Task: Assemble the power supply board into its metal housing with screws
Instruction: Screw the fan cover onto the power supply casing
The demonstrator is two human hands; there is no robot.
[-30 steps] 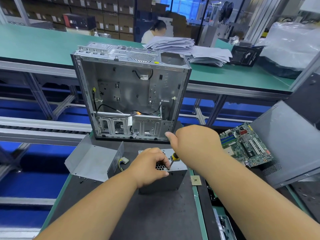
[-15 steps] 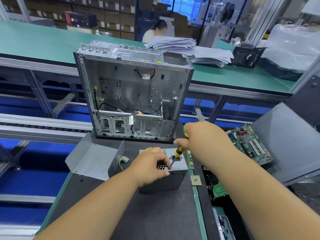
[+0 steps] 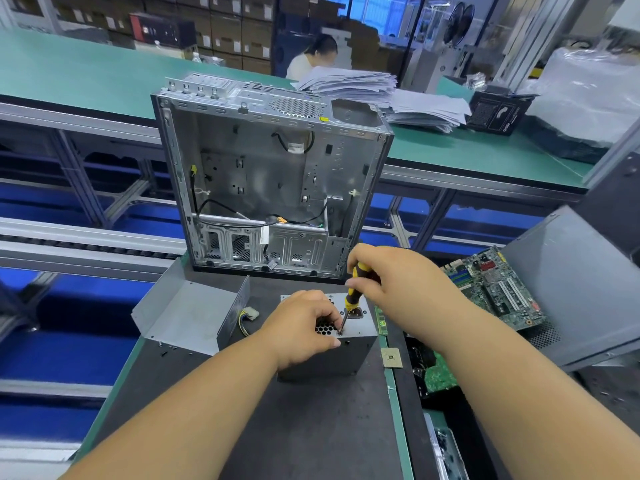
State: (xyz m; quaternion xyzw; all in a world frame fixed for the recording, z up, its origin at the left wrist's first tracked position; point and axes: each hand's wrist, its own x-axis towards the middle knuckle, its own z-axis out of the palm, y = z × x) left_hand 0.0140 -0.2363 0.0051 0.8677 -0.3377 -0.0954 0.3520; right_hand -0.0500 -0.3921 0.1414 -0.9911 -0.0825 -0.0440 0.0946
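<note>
The housing (image 3: 346, 355) stands on the dark tabletop (image 3: 311, 427) at lower centre. The left hand (image 3: 304, 327) grips its top; the right hand (image 3: 391, 275) clasps a screwdriver (image 3: 353, 296), tip on the top face. Behind stands an open case (image 3: 270, 181); a cover (image 3: 187, 317) lies at left.

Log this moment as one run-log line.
step: driving screw | right hand: grips screwdriver, tip on power supply housing | left hand: steadies housing top | bench: open computer case behind

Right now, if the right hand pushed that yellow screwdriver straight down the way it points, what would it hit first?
Most likely the top face of the power supply housing: the right hand grips the screwdriver with its tip there, beside the left hand's fingers.
</note>
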